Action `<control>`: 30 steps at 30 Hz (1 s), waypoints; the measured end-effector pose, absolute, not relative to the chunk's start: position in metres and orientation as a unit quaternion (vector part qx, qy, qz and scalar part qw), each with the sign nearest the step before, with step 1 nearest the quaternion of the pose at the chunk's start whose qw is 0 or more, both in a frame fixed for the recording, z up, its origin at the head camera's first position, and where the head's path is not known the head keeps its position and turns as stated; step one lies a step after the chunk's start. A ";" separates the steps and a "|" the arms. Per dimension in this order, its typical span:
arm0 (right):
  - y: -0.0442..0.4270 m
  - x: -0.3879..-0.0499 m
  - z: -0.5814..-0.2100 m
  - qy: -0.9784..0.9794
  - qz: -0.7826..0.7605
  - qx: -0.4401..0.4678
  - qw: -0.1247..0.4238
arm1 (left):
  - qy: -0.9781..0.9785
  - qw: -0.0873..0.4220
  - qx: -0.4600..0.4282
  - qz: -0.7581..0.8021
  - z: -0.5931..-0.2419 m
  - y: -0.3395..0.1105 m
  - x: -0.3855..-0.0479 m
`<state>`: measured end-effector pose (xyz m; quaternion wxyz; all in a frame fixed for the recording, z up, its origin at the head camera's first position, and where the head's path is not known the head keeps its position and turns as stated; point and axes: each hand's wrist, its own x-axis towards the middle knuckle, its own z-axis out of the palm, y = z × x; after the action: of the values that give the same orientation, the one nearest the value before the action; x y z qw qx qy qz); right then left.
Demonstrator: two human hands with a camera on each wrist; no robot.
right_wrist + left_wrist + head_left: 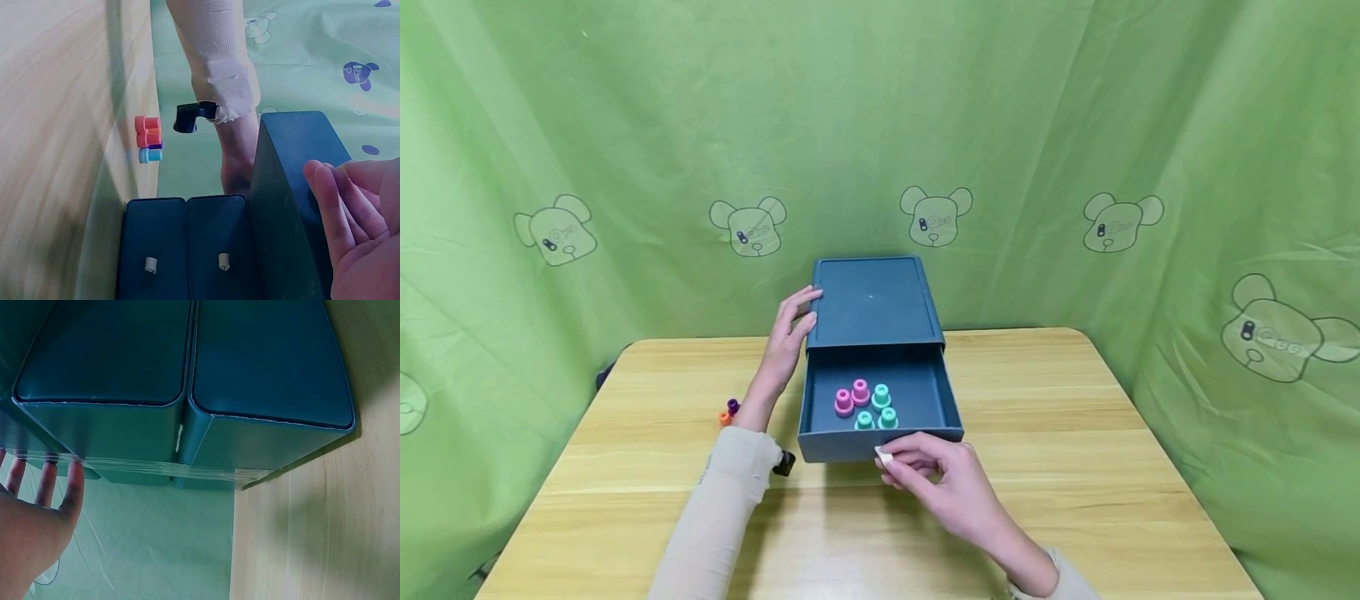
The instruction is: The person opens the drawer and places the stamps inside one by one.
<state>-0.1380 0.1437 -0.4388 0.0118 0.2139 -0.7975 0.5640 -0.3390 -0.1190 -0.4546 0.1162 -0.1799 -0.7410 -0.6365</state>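
While right hand (951,485) pinches knob (883,456) | left hand (786,343), uncurled, touches cabinet (872,304) | drawer (837,448) — long axis toward wearer

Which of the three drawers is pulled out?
The top drawer: it juts out, pink pieces and mint-green pieces showing inside, the right hand pinching its white knob. The middle drawer and bottom drawer sit shut.
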 end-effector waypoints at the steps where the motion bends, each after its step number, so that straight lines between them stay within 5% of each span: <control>1: 0.143 -0.138 -0.438 -0.798 0.564 0.210 0.008 | -0.741 0.117 -0.179 -0.636 -0.454 -0.119 -0.339; 30: 0.143 -0.161 -0.433 -0.804 0.564 0.190 -0.007 | -0.740 0.109 -0.172 -0.640 -0.455 -0.118 -0.338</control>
<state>-0.1613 0.1435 -0.4329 -0.0068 0.1899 -0.8038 0.5637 -0.3381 -0.1184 -0.4549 0.1095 -0.1718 -0.7405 -0.6405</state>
